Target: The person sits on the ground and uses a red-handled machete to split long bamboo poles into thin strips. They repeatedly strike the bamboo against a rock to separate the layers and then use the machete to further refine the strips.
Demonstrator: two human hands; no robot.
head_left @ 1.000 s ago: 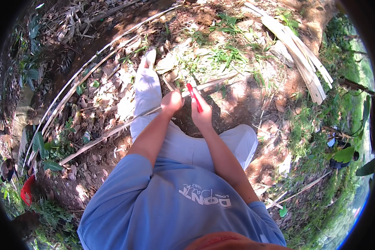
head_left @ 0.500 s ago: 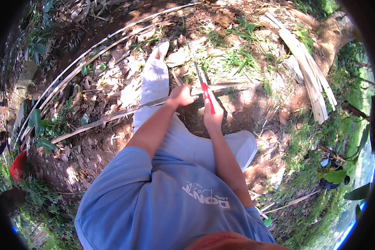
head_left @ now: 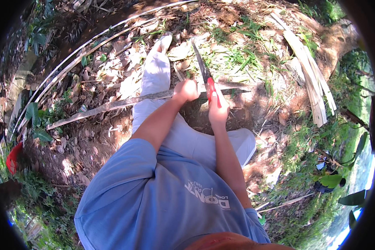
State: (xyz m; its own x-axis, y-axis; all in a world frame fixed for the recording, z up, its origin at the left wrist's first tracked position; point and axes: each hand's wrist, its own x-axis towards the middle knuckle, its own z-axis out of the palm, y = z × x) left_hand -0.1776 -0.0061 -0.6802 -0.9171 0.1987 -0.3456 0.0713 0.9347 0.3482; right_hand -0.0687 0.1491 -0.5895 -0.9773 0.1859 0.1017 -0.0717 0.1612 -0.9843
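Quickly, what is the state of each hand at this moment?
Left hand: closed, holding the long flat strip.
Right hand: closed, holding the red-handled bladed tool.

The red handle (head_left: 211,91) is looking like smooth plastic with a slight gloss, while the blade (head_left: 201,62) just beyond it is showing dark, mostly dull metal. Left of the handle, the long strip (head_left: 110,106) is appearing woody, grey-brown, matt and rough. Right of the handle, the pale strips (head_left: 306,68) are showing bare, matt wood with fairly smooth faces. Below the handle, the trousers (head_left: 191,143) are looking like soft, matt cloth; farther below, the shirt (head_left: 150,204) is creasing as matt blue fabric. Left of the handle, dry leaves (head_left: 127,88) are looking papery and crumpled.
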